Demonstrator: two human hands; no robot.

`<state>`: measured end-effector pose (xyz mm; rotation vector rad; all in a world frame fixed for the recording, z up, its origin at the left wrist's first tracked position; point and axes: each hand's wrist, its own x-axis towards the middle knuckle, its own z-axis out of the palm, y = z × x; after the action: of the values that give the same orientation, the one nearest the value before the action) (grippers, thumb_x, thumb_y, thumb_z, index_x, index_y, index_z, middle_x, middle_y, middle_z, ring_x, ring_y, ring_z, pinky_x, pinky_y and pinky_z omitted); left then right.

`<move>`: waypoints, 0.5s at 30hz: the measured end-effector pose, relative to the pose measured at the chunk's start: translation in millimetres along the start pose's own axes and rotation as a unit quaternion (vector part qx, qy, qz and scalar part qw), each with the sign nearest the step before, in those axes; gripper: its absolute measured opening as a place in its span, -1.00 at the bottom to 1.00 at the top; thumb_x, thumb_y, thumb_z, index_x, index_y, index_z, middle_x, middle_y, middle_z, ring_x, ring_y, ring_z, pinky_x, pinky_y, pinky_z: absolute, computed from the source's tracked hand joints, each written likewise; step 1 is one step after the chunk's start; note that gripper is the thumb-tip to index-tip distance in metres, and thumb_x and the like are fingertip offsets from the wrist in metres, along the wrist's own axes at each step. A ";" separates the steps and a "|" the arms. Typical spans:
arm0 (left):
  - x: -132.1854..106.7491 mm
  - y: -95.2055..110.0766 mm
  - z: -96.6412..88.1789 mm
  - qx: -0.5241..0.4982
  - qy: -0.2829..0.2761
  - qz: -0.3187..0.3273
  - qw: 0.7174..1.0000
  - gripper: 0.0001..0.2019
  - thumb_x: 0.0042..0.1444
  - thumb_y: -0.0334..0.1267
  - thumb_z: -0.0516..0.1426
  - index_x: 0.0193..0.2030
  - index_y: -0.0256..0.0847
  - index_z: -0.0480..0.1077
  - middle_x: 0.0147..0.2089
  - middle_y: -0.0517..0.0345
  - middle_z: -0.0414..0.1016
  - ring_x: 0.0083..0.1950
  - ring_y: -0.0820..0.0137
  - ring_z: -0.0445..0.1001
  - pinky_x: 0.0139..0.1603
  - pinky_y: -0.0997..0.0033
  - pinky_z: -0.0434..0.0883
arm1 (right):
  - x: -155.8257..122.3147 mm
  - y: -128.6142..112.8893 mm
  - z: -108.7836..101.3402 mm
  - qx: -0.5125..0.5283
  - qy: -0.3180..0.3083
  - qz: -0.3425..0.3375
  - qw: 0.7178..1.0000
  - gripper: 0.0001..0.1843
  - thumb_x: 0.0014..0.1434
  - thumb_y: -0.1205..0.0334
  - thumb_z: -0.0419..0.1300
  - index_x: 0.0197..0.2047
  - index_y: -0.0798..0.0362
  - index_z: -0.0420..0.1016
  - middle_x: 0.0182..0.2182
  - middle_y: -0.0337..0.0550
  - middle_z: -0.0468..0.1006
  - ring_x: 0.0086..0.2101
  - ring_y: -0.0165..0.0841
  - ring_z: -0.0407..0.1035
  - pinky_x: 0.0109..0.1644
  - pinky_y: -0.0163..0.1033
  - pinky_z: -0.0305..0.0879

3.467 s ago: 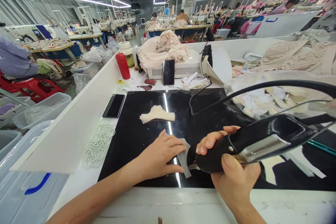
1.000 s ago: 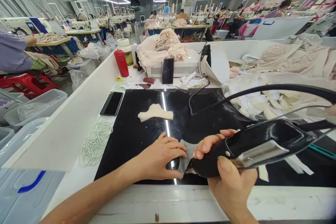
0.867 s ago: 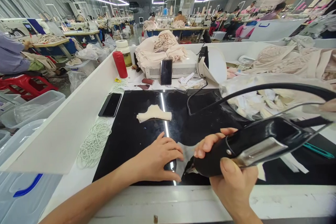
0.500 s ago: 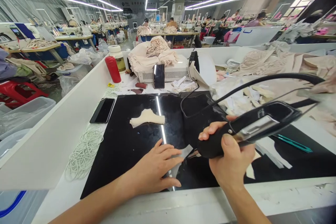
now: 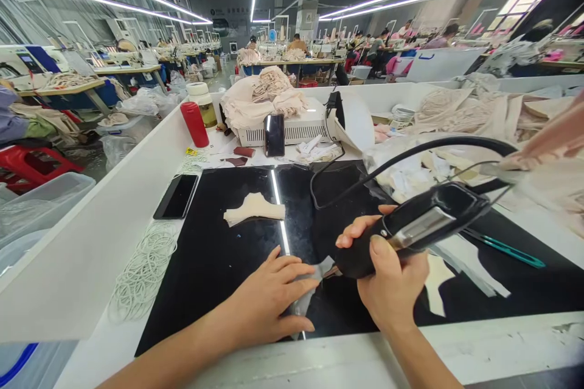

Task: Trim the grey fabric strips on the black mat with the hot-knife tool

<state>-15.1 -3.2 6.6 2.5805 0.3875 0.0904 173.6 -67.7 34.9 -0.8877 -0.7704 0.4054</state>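
At 1 o'clock a clear plastic bag [image 5: 401,164] holds pale cloth scraps. The worktop [image 5: 219,255] is glossy black. The left hand [image 5: 269,298] lies open and flat on a thin grey fabric piece [image 5: 320,268]. At its 3 o'clock, the right hand [image 5: 392,282] grips a smooth black tool [image 5: 410,228], nose at the fabric's edge.

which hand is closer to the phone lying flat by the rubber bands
Left. The left hand lies flat on the black mat, nearer the viewer and right of the phone; the right hand, gripping a black corded tool, is farther right.
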 end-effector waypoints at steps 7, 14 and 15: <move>-0.1 -0.7 1.0 -0.009 0.008 0.002 1.000 -0.37 0.20 -0.07 0.36 0.36 -0.09 0.32 0.42 0.02 0.33 0.46 0.02 0.21 0.51 -0.36 -0.06 | 14.9 -0.3 -3.0 0.009 0.043 -0.025 0.999 -0.58 0.16 0.15 0.40 0.04 -0.07 0.39 -0.40 -0.35 0.53 -0.47 -0.37 0.42 -0.34 -0.20 0.42; -1.2 -1.6 2.5 -0.018 0.011 0.005 1.000 -0.37 0.20 -0.07 0.36 0.36 -0.07 0.32 0.41 0.01 0.33 0.46 0.01 0.21 0.50 -0.40 -0.07 | 13.4 2.2 -4.0 -0.011 0.037 -0.020 0.999 -0.60 0.18 0.13 0.38 0.03 -0.08 0.37 -0.39 -0.36 0.53 -0.47 -0.38 0.43 -0.32 -0.19 0.43; -1.3 -1.5 2.3 -0.021 0.012 0.005 1.000 -0.37 0.19 -0.07 0.37 0.36 -0.06 0.32 0.41 0.00 0.34 0.46 0.01 0.22 0.50 -0.40 -0.07 | 13.4 2.1 -4.0 -0.016 0.036 -0.017 0.999 -0.61 0.18 0.13 0.38 0.02 -0.08 0.37 -0.39 -0.35 0.53 -0.47 -0.38 0.43 -0.31 -0.18 0.43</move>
<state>-16.5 -3.5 3.9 2.5420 0.3761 0.1311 185.5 -60.5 37.4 -0.9133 -0.7267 0.3298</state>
